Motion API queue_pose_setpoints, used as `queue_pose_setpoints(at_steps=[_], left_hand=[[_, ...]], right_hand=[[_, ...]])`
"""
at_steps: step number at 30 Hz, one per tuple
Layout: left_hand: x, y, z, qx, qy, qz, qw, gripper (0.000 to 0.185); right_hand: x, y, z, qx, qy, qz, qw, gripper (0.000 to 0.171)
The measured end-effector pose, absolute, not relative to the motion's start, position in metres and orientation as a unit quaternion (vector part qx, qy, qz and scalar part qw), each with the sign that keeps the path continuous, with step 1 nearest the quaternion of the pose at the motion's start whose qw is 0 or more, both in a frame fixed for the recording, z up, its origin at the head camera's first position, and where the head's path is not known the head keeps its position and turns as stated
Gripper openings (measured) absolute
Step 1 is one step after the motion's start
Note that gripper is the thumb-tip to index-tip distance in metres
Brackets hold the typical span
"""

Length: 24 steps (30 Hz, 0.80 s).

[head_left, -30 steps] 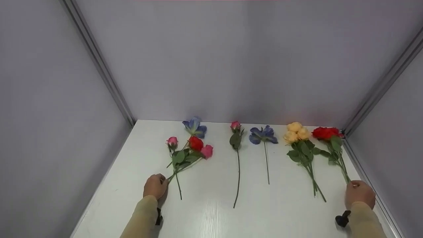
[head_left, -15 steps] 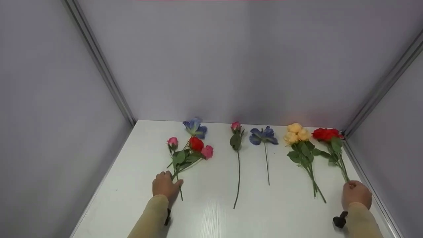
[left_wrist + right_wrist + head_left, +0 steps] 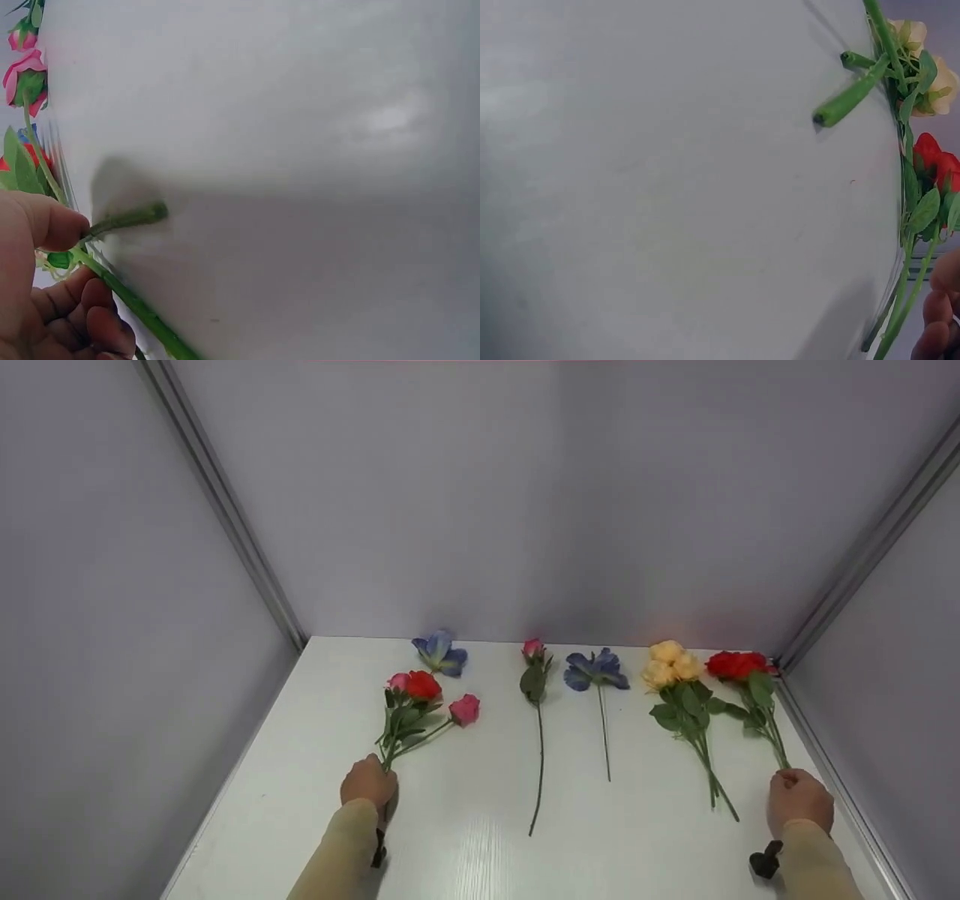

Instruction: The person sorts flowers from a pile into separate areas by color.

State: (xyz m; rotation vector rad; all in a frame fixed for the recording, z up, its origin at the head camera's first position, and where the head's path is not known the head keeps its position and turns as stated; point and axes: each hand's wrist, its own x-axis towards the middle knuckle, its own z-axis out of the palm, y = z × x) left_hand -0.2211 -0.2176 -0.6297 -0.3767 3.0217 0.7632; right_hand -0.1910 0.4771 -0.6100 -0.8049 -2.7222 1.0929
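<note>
My left hand (image 3: 369, 781) grips the lower stems of a small bunch of roses with a red bloom (image 3: 424, 685) and pink ones. In the left wrist view, a green stem (image 3: 135, 304) and a short cut end (image 3: 146, 214) stick out between thumb and fingers. A pink rose (image 3: 465, 709) in this group angles off to the right. My right hand (image 3: 801, 799) is over the lower stems of the red flowers (image 3: 739, 665) at far right. The right wrist view shows its curled fingers (image 3: 934, 337) beside those stems; I cannot tell whether it pinches any.
A blue flower (image 3: 441, 652) lies behind the left bunch. Mid-table are a single pink rose (image 3: 533, 682) and another blue flower (image 3: 596, 669). Yellow roses (image 3: 671, 666) lie beside the red flowers. Grey panels (image 3: 480, 510) enclose the white table (image 3: 465, 810).
My left hand has shifted its hold and drawn the pink rosebud and red rose together, leftward and away from the blue flower. My right hand has slid slightly left over the red flowers' stems.
</note>
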Motion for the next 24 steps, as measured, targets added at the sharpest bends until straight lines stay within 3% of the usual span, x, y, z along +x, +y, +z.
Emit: queue_pose_setpoints(at_steps=[10, 19, 24], left_hand=[[-0.214, -0.23, -0.625, -0.121, 0.943, 0.308, 0.021, 0.018], [-0.212, -0.235, -0.615, -0.105, 0.928, 0.353, -0.059, 0.018], [-0.215, -0.206, -0.595, -0.102, 0.896, 0.418, -0.113, 0.014]], right_hand=[[-0.189, 0.472, -0.61, -0.252, -0.9, 0.351, 0.053, 0.046], [-0.197, 0.46, -0.605, -0.235, -0.904, 0.345, 0.086, 0.041], [-0.206, 0.428, -0.595, -0.18, -0.915, 0.341, 0.119, 0.034]])
